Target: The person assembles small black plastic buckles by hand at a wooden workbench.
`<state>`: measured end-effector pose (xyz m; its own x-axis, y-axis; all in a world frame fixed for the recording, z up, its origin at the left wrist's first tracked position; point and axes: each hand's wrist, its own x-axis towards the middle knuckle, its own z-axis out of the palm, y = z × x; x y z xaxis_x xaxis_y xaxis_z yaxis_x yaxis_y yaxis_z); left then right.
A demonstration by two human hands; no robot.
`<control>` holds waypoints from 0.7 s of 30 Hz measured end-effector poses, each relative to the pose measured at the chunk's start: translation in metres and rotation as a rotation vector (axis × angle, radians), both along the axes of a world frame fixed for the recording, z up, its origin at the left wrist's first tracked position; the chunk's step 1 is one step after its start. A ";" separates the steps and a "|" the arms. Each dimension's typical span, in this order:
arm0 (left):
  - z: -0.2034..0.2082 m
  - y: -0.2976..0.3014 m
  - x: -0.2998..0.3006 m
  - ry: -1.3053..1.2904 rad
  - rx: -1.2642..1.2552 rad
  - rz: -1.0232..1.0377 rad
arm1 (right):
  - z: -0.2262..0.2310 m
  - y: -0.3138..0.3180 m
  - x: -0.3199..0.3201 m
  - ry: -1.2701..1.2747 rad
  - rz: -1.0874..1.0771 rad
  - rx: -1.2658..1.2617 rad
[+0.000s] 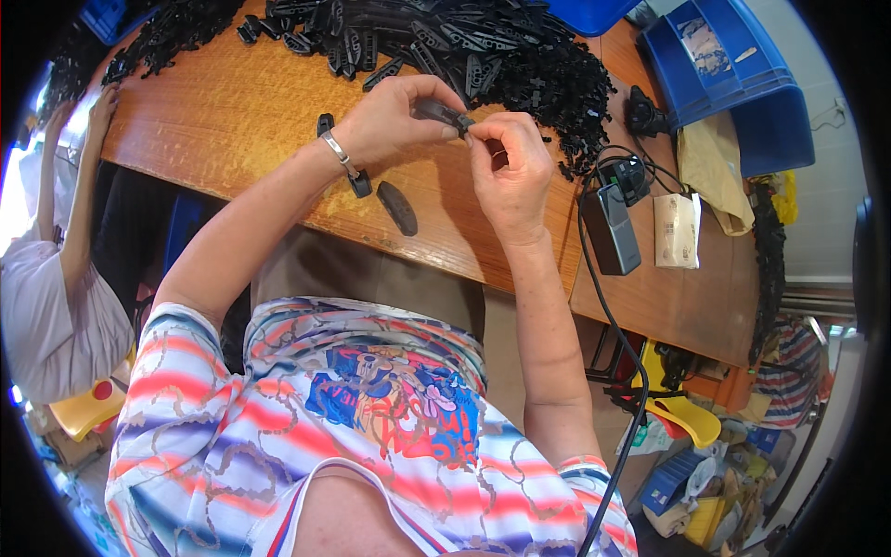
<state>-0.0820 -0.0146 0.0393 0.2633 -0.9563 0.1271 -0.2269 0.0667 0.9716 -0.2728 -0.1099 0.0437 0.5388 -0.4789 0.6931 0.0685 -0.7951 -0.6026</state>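
Observation:
Over the wooden table (232, 111), my left hand (380, 119) is closed round a long black plastic piece (434, 111), held at chest-side of a heap. My right hand (513, 172) pinches at the piece's right end, where a small black part (464, 122) shows between the fingertips. Whether the small part is joined to the long piece, I cannot tell. Close to my left wrist lies another black plastic piece (360, 185), partly hidden under the wrist. A dark curved oval piece (397, 208) rests near the table's front edge.
Long black parts (353, 37) are heaped at the back, beside a pile of small black bits (571, 93). To the right are a black box (611, 230) with a cable, a paper packet (676, 230) and a blue bin (742, 84). Another person's arms (83, 167) reach in at left.

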 end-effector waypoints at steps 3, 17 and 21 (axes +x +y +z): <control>0.000 0.001 -0.002 0.042 -0.030 -0.016 | 0.000 0.000 -0.001 0.011 -0.007 -0.019; 0.006 0.009 -0.003 -0.136 0.015 -0.069 | 0.005 -0.004 -0.002 0.125 0.040 -0.187; -0.003 0.013 0.000 0.002 -0.003 -0.132 | -0.002 -0.006 -0.005 0.216 0.063 -0.025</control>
